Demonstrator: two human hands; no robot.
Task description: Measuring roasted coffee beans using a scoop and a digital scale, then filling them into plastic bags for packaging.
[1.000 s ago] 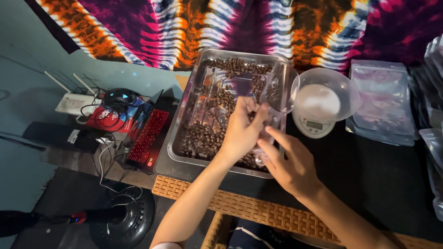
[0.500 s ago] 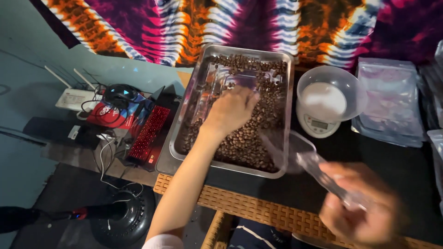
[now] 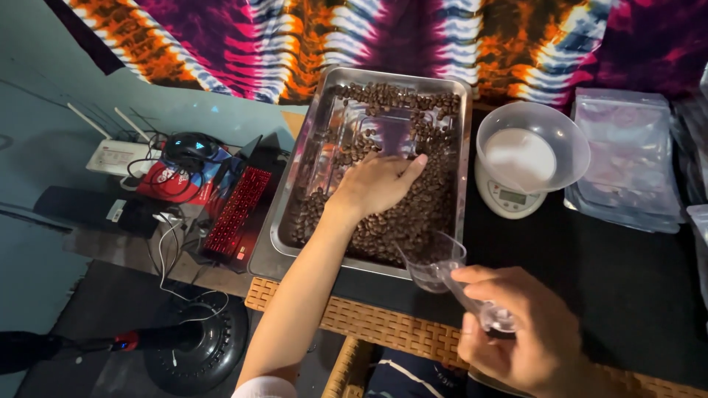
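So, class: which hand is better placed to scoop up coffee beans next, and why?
Probably the right hand: it grips the clear plastic scoop, whose bowl sits at the metal tray's near rim. The left hand rests flat on the coffee beans, holding nothing.

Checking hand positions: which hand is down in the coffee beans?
The left hand, palm down on the beans in the metal tray. The right hand holds a clear scoop near the tray's front edge.
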